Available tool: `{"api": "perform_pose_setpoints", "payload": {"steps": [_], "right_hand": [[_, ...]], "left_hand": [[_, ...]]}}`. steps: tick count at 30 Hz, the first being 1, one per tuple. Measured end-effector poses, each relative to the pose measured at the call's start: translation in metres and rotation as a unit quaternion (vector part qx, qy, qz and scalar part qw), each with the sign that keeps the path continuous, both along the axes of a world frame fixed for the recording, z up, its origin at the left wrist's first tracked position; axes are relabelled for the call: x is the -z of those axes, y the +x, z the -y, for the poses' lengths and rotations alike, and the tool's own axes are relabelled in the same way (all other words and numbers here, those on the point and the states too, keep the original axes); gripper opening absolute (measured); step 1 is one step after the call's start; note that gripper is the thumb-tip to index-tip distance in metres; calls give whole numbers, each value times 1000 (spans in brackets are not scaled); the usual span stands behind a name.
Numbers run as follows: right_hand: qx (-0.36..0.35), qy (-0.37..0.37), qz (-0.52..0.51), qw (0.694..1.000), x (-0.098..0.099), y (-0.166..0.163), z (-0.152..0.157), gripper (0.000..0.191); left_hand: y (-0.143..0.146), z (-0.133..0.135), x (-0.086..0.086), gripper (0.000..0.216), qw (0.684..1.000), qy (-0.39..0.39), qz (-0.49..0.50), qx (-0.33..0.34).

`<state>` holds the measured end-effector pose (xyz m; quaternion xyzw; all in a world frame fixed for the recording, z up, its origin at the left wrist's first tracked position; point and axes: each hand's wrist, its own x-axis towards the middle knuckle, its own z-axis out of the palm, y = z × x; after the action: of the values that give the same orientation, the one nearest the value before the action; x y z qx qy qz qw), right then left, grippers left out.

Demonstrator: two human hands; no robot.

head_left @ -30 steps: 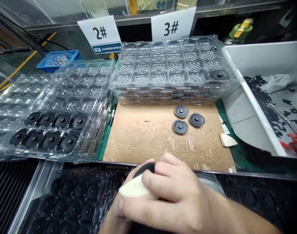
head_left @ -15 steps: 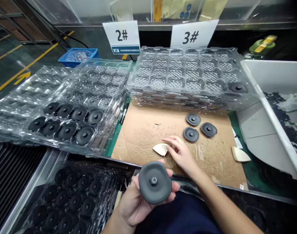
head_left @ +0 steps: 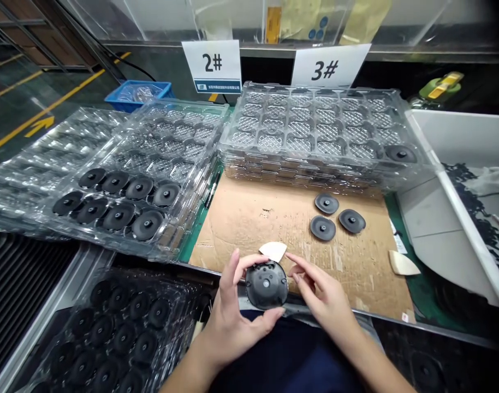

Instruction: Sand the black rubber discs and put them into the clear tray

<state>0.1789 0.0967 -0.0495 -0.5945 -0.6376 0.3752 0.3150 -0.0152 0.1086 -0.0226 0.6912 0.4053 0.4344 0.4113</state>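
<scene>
My left hand (head_left: 237, 322) grips a black rounded-square plastic part (head_left: 266, 289) by its edges, thumb below and fingers above. Its underside faces me, with a light centre stud and small holes. Just right of it is my right hand (head_left: 321, 292), fingers loosely bent and apart, with nothing visible in them. A white wedge-shaped pad (head_left: 273, 250) lies on the cardboard sheet (head_left: 241, 218) right behind the held part. Farther back on the cardboard are three similar black parts (head_left: 323, 227), stem side up.
Clear plastic trays (head_left: 298, 128) are stacked behind the cardboard. Another tray stack (head_left: 171, 180) at left carries several black parts; more fill a tray (head_left: 122, 333) low at left. A second white wedge (head_left: 403, 264) and a white bin (head_left: 433, 218) are at right.
My left hand has flipped the black part from stem side to underside and raised it slightly. My right hand has left the white wedge and moved right and down, beside the part.
</scene>
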Motion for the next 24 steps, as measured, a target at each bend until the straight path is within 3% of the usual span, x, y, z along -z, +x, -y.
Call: {"api": "perform_pose_setpoints", "payload": {"steps": [5,10,12,14,16,20,24], "right_hand": [[-96,117,49,987,-27,5,5,48],[-163,207,86,961,-39,8,-3,37],[-161,207,54,963,-41,6,-2,32],[-135,183,2,974,-42,1,2,25],[-97,149,-44,983,-43,-6,10,38],[-98,117,-86,985,-36,-10,15,51],[-101,107,-97,984,-15,-1,-16,62]], "left_hand": [[-1,2,-3,103,998,39,-48,9],[-3,8,-9,90,996,-80,-27,25],[-3,10,-11,78,979,-199,43,27],[-3,12,-12,45,941,-316,122,15],[-1,15,-12,39,910,-380,167,-7],[-1,17,-13,41,903,-389,171,-61],[-1,10,-20,37,910,-371,155,-103]]}}
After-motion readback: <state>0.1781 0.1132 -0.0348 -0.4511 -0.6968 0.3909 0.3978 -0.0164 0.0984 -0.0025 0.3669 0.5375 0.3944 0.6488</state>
